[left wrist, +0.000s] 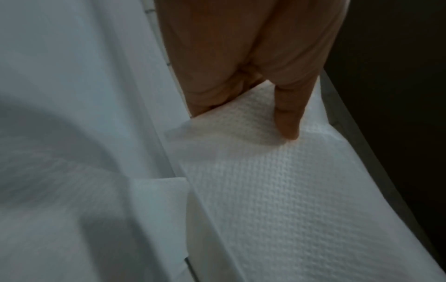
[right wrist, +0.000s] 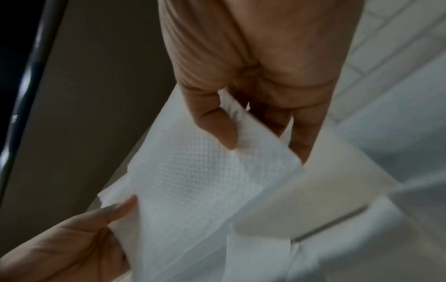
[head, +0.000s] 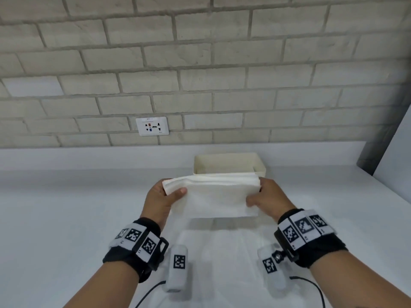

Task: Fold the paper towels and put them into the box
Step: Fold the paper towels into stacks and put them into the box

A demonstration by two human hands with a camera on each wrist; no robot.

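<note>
A folded white paper towel [head: 213, 196] hangs in the air above the white table, just in front of the cream box [head: 229, 163]. My left hand [head: 169, 194] pinches its left end, thumb on the near face. My right hand [head: 262, 196] pinches its right end the same way. The left wrist view shows the embossed paper towel [left wrist: 277, 181] under my thumb. In the right wrist view the paper towel [right wrist: 193, 187] is pinched by my right fingers, and my left hand [right wrist: 79, 242] holds its far end. The box's inside is partly hidden behind the towel.
More white paper [head: 222, 247] lies flat on the table [head: 66, 196] below my wrists. A brick wall with a power socket [head: 152, 126] stands behind the box. A grey panel [head: 391, 156] rises at the table's right edge.
</note>
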